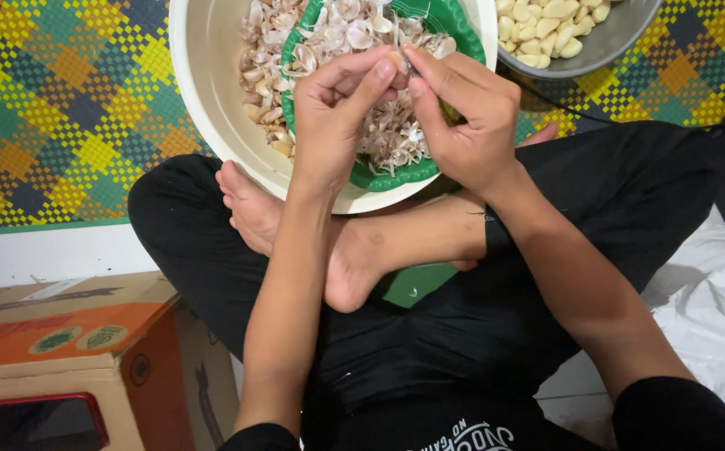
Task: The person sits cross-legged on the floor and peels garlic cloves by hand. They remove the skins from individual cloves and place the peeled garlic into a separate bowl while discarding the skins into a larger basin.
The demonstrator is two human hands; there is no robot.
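My left hand (337,113) and my right hand (462,108) meet above a green plate (379,177) heaped with papery garlic skins (337,33). Together the fingertips pinch a small garlic clove (398,65); a thin blade seems to poke out by my right thumb, but it is too small to be sure. The green plate rests inside a large cream bowl (203,75) that also holds unpeeled cloves (262,92) along its left side. I sit cross-legged, with bare feet just below the bowl.
A grey bowl (621,38) of peeled garlic cloves (546,25) stands at the upper right. A woven yellow-green mat (61,108) covers the floor. A cardboard box (70,342) sits at lower left, white plastic sheeting (713,309) at the right.
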